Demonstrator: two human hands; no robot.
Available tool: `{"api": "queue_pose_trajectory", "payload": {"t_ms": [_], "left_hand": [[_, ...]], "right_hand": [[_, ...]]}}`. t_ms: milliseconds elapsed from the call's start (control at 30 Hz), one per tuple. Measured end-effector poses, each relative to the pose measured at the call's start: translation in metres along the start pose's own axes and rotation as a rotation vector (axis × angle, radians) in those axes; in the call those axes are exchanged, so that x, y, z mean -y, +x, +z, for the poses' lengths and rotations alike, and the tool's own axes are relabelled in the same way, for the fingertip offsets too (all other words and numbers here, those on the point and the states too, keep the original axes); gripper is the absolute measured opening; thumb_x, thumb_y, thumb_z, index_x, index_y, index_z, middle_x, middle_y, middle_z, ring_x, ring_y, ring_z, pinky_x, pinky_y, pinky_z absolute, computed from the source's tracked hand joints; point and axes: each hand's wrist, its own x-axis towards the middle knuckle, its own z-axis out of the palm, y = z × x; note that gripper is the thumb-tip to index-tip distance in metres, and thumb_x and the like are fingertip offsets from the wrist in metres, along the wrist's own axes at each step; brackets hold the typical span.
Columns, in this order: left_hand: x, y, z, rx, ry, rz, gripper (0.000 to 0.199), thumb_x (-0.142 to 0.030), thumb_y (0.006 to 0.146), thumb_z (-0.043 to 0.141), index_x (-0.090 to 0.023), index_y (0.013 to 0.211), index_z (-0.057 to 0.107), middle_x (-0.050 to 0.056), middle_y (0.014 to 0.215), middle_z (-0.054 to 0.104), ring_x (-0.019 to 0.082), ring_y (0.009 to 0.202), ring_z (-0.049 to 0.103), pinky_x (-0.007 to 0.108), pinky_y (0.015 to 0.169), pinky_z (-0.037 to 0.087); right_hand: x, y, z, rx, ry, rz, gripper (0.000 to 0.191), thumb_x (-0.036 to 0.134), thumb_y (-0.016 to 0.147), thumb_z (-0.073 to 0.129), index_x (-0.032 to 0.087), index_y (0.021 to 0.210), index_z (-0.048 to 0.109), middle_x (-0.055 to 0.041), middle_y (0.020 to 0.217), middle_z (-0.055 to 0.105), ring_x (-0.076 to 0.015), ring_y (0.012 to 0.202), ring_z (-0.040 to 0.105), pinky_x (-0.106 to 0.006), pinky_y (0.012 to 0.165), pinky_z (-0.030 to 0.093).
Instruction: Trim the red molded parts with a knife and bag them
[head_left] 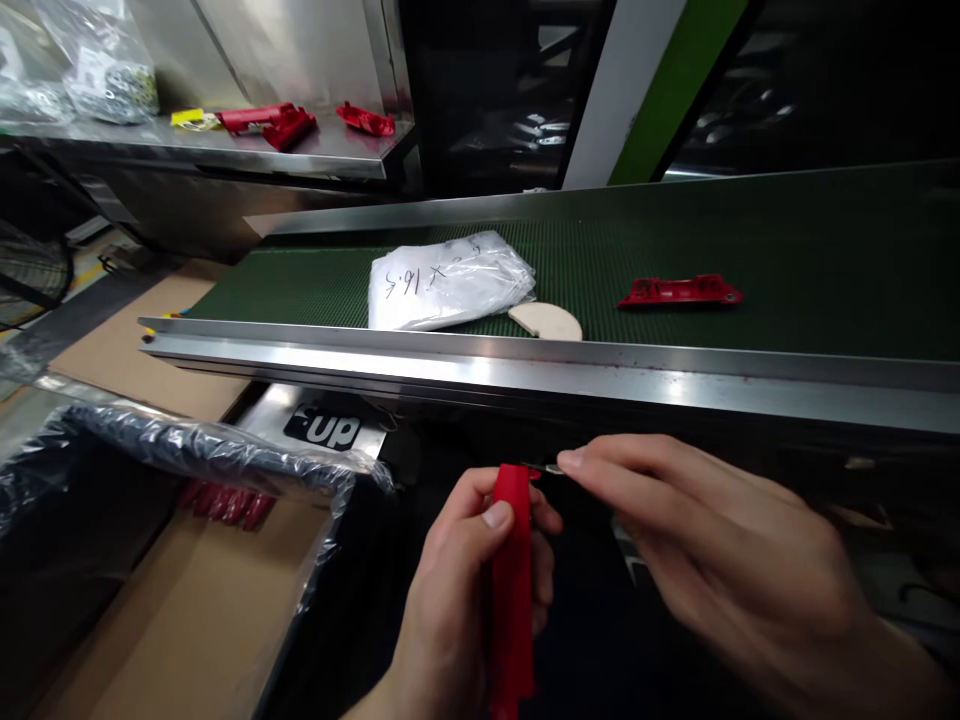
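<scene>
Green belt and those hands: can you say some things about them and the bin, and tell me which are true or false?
1. The left hand holds a long red part. True.
2. The right hand is empty. False: the right hand holds a thin metal tool.
3. A plastic bag lies on the green belt. True.
4. The bag is blank. False: it has writing.
5. Red pieces lie in the bin. True.

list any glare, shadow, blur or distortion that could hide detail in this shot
Head view: bright glare streaks the metal rail and glints off the plastic liner; deep shadow swallows detail under the green belt; the right hand looks slightly soft; edges seem wide-angle stretched.
</scene>
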Motion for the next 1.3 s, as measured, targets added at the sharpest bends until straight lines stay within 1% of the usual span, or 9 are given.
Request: {"api": "queue_pose_trajectory", "payload": {"t_ms": [67,200,300,533,733,867,1033,1133,1300], "left_hand": [[0.001,-0.001,-0.001,0.013,-0.005,0.000,0.022,-0.034,0.092,0.047,-0.016,0.094,0.060,0.005,0.078,0.059,0.009,0.053,0.046,0.017,0.044,0.036],[0.001,-0.003,-0.001,0.011,-0.034,0.018,0.021,-0.033,0.092,0.048,-0.016,0.094,0.060,0.006,0.087,0.061,0.009,0.053,0.049,0.017,0.044,0.037],[0.001,-0.003,-0.001,0.004,-0.044,0.030,0.021,-0.031,0.092,0.047,-0.016,0.093,0.060,0.005,0.085,0.060,0.008,0.053,0.049,0.017,0.044,0.036],[0.000,-0.003,-0.002,0.038,-0.058,0.024,0.020,-0.032,0.092,0.046,-0.016,0.094,0.059,0.006,0.091,0.060,0.007,0.051,0.048,0.017,0.043,0.034],[0.001,-0.004,-0.001,0.024,-0.016,0.024,0.022,-0.033,0.092,0.046,-0.016,0.091,0.059,0.001,0.064,0.052,0.009,0.049,0.045,0.017,0.044,0.034],[0.001,-0.003,-0.003,0.024,0.005,0.013,0.024,-0.033,0.093,0.044,-0.015,0.089,0.059,0.002,0.064,0.053,0.009,0.048,0.044,0.017,0.044,0.033],[0.001,-0.002,-0.007,0.048,-0.012,-0.008,0.024,-0.036,0.094,0.045,-0.016,0.093,0.058,0.000,0.059,0.050,0.010,0.048,0.045,0.017,0.044,0.035],[-0.001,-0.002,-0.006,0.011,-0.010,-0.027,0.023,-0.037,0.093,0.048,-0.017,0.095,0.058,0.000,0.066,0.051,0.009,0.050,0.045,0.017,0.045,0.036],[-0.008,-0.001,-0.005,-0.012,-0.002,-0.043,0.018,-0.035,0.093,0.048,-0.019,0.094,0.058,0.001,0.089,0.057,0.007,0.054,0.048,0.017,0.048,0.039]], "right_hand": [[0.003,0.000,0.000,0.008,-0.026,-0.004,0.046,0.006,0.089,0.052,0.025,0.131,0.058,-0.0054,0.116,0.065,-0.0184,0.103,0.062,-0.030,0.081,0.055],[0.006,0.000,0.001,0.009,-0.051,-0.032,0.045,0.009,0.089,0.054,0.024,0.132,0.058,-0.0063,0.115,0.066,-0.0196,0.101,0.061,-0.033,0.079,0.054],[0.007,0.001,0.001,0.004,-0.058,-0.057,0.044,0.008,0.088,0.054,0.023,0.130,0.059,-0.0074,0.113,0.066,-0.0203,0.100,0.061,-0.035,0.079,0.053],[0.006,0.003,0.002,-0.019,-0.144,-0.075,0.036,0.010,0.090,0.053,0.018,0.124,0.064,-0.0086,0.109,0.068,-0.0190,0.095,0.061,-0.034,0.074,0.052],[0.009,0.002,0.001,-0.012,-0.169,-0.092,0.034,0.008,0.091,0.052,0.016,0.121,0.065,-0.0084,0.106,0.068,-0.0173,0.093,0.062,-0.032,0.074,0.051],[0.011,0.003,0.001,-0.017,-0.156,-0.101,0.032,0.005,0.091,0.054,0.012,0.120,0.065,-0.0095,0.104,0.067,-0.0166,0.092,0.060,-0.031,0.074,0.048],[0.013,-0.001,0.003,0.021,-0.175,-0.128,0.033,0.004,0.090,0.052,0.014,0.119,0.066,-0.0070,0.106,0.067,-0.0157,0.091,0.059,-0.030,0.075,0.046],[0.016,-0.004,0.005,0.024,-0.186,-0.136,0.033,0.006,0.089,0.052,0.015,0.117,0.067,-0.0050,0.105,0.068,-0.0153,0.087,0.058,-0.030,0.072,0.045],[0.022,-0.010,0.009,0.033,-0.192,-0.154,0.036,0.005,0.086,0.052,0.017,0.116,0.069,-0.0039,0.104,0.069,-0.0158,0.085,0.058,-0.030,0.072,0.044]]}}
